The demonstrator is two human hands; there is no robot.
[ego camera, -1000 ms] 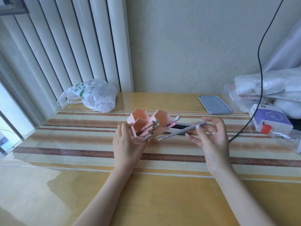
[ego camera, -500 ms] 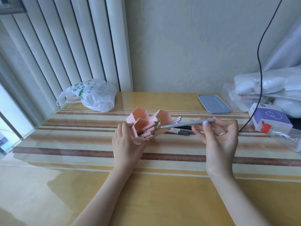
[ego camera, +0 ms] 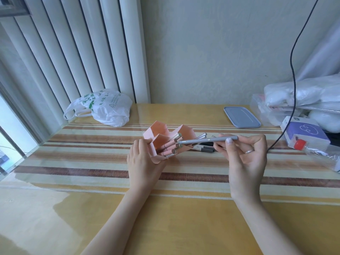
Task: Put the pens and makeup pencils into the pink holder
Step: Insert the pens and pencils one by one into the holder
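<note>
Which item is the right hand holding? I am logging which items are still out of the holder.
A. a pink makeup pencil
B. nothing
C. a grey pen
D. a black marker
C: the right hand pinches a grey pen, its tip pointing at the pink holder gripped by the left hand.

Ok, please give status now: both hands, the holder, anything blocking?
Left hand gripping pink holder, tilted. Right hand holding grey pen, tip at the holder's opening. Dark pens left on table. Nothing blocking.

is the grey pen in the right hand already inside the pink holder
No, the grey pen is held in the air by the right hand, its tip just at the mouth of the pink holder, which the left hand tilts.
</note>
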